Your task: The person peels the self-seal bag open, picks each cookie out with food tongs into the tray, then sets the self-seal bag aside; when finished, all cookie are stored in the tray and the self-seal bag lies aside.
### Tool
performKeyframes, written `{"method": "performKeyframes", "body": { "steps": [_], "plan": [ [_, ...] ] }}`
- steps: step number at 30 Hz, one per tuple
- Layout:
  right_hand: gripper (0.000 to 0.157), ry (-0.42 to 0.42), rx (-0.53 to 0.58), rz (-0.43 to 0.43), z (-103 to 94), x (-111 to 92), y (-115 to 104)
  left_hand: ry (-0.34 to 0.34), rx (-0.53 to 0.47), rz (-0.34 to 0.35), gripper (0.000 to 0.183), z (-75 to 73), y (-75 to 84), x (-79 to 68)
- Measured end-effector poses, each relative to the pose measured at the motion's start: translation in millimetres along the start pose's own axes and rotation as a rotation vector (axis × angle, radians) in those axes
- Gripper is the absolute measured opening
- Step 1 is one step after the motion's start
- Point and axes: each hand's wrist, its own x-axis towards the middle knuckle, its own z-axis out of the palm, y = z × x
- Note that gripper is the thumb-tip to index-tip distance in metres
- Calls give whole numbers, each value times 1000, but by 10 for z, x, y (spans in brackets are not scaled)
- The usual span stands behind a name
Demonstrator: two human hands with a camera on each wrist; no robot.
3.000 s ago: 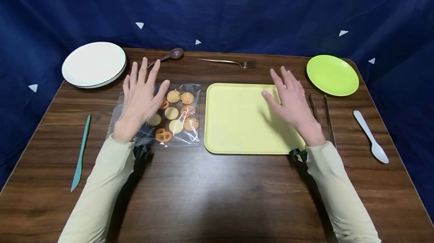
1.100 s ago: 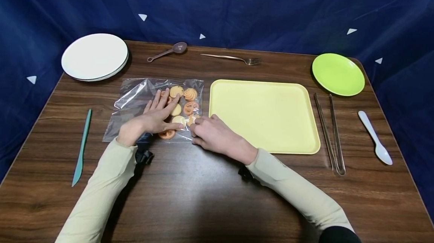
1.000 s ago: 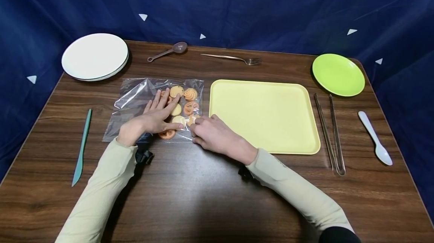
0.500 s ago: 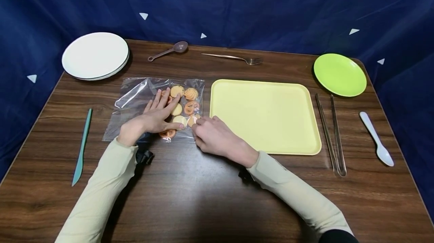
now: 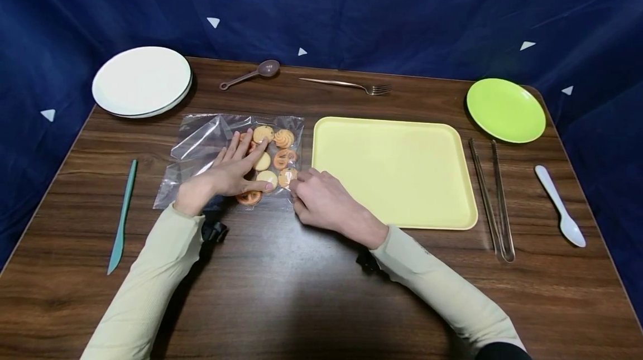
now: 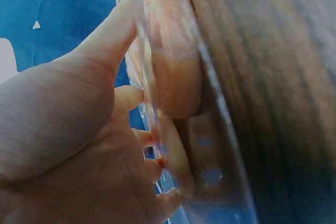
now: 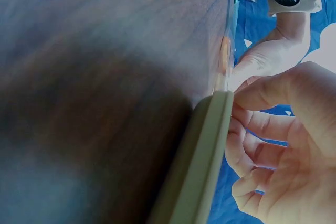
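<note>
A clear plastic bag [image 5: 193, 137] of cookies [image 5: 283, 138] lies flat on the wooden table. Over its middle my left hand [image 5: 226, 177] rests with fingers spread, pressing the bag down and covering some cookies. Filling the left wrist view are that palm [image 6: 58, 114] and a thick cookie [image 6: 178, 85] behind the film. At the bag's right edge my right hand [image 5: 324, 198] has curled fingers and appears to pinch the film, mostly hidden behind the knuckles. Just right of the bag is a yellow tray [image 5: 394, 173]; its rim [image 7: 207, 156] passes close under the right fingers in the right wrist view.
White plates [image 5: 140, 81] are stacked back left, a green plate [image 5: 505, 110] back right. A brown measuring spoon [image 5: 268, 68] and a fork [image 5: 374, 90] lie behind. A teal knife [image 5: 120, 226] is left; metal tongs [image 5: 502, 220] and a white spoon [image 5: 557, 204] lie right.
Both hands came down from above the bag and tray: the left onto the cookies, the right across to the bag's right edge. Over the last half second the right hand shifted slightly rightward.
</note>
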Motion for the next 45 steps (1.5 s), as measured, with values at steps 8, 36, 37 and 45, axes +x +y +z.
{"method": "performKeyframes", "body": {
  "steps": [8, 36, 37, 45],
  "plan": [
    [6, 37, -3, 13, -41, -35, 27, 2, -7, -2, 97, 2, -8, -9],
    [40, -104, -124, 179, -9, 229, -97, 12, 16, 15, 96, 8, -30, 8],
    [36, -106, -121, 176, -8, 232, -99, 13, 16, 16, 96, 10, -31, 8],
    [13, -69, -54, 114, -19, 193, -84, 7, 22, 16, 96, 4, -42, 7]
  ]
}}
